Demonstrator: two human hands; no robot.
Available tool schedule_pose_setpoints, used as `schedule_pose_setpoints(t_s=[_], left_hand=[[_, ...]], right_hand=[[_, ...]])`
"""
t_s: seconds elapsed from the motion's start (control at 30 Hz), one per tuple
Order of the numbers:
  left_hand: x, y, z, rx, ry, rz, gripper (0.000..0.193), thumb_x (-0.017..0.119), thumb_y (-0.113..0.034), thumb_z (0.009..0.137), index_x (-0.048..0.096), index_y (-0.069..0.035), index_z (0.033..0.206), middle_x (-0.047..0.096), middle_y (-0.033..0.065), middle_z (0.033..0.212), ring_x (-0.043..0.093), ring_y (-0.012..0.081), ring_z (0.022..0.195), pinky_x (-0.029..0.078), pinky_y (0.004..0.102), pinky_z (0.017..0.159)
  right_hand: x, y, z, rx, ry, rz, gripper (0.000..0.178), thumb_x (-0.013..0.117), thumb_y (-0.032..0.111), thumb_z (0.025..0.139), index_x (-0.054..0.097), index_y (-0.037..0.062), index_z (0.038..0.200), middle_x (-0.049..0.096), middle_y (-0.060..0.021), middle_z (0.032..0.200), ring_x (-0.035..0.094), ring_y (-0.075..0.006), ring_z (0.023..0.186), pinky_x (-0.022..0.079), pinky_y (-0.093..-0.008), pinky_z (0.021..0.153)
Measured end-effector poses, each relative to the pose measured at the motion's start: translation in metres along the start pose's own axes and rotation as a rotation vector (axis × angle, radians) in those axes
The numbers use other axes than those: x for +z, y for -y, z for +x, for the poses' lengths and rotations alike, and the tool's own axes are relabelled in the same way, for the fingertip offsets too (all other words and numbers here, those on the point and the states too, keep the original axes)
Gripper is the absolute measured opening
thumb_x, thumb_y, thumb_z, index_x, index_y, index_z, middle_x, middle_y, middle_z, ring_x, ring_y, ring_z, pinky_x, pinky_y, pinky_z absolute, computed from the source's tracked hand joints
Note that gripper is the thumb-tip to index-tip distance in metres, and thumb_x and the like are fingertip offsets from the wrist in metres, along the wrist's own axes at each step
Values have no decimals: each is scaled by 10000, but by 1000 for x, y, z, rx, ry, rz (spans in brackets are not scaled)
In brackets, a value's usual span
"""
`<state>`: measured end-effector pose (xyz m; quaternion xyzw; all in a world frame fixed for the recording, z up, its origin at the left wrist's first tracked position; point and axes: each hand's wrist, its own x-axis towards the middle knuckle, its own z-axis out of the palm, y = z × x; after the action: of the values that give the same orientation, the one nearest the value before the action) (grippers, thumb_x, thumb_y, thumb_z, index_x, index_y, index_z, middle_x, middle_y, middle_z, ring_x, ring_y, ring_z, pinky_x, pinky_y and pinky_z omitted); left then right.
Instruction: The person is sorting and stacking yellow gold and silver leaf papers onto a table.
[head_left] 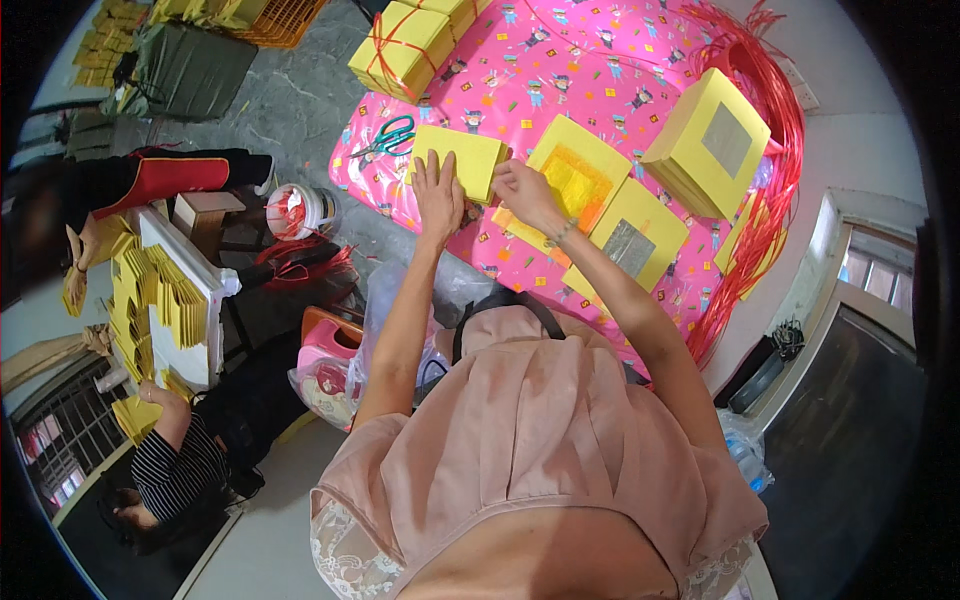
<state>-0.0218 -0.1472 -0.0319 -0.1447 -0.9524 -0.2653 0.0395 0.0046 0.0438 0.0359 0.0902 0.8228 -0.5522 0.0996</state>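
Observation:
My left hand [437,197] lies flat with its fingers stretched over a stack of yellow paper [480,158] on a pink patterned tablecloth [520,95]. At the stack's right edge, my right hand [524,192] has its fingers curled together; whatever they pinch is too small to make out. Teal-handled scissors [392,136] rest left of the stack. Beside my right wrist are a yellow sheet with an orange-gold square [590,150] and another with a silver square [660,222].
A tall yellow paper stack [690,140] stands at right, near a bunch of red strings [775,110]. Red string binds yellow bundles [405,45] at the far edge. Left on the floor is a white bucket [312,208]. Two people handle yellow paper at a white table [205,290].

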Motion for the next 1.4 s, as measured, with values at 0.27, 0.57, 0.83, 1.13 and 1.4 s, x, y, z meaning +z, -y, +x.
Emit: schedule_pose_setpoints(t_s=[0.27, 0.57, 0.83, 1.13, 1.4], left_hand=[[5, -9, 0, 31, 101, 176, 864, 568, -656, 829, 326, -169, 1500, 156, 258, 1560, 96, 534, 1413, 149, 656, 1104], [-4, -18, 4, 42, 103, 227, 892, 499, -675, 865, 235, -139, 1528, 133, 266, 1561, 81, 522, 1421, 100, 629, 1125], [-38, -59, 2, 281, -57, 8, 586, 647, -372, 878, 482, -75, 1356, 382, 257, 1410, 325, 453, 1327, 275, 562, 1079], [-32, -88, -32, 563, 340, -269, 318, 771, -220, 762, 693, -80, 1037, 641, 102, 1090, 603, 287, 1028, 500, 392, 870], [-25, -87, -27, 464, 351, -255, 190, 777, -167, 751, 755, -102, 928, 683, 66, 1021, 630, 259, 980, 526, 362, 818]], right_hand=[[-68, -33, -98, -133, -48, -199, 237, 653, 113, 848, 595, -8, 1044, 639, -166, 957, 651, -321, 897, 529, -398, 785], [-46, -55, -152, -299, -190, -608, 394, 724, 165, 760, 578, 47, 1106, 562, -117, 1073, 561, -298, 1002, 498, -395, 826], [-40, -72, -149, -373, -315, -645, 281, 716, 191, 768, 644, 49, 999, 604, -92, 1047, 581, -267, 969, 510, -384, 792], [-50, -64, -140, -167, -279, -367, 162, 704, 203, 821, 696, 42, 830, 653, -71, 945, 584, -277, 899, 485, -387, 788], [-51, -72, -131, -70, -265, -237, 175, 704, 211, 816, 716, 44, 764, 655, -81, 863, 583, -268, 835, 459, -379, 775]])
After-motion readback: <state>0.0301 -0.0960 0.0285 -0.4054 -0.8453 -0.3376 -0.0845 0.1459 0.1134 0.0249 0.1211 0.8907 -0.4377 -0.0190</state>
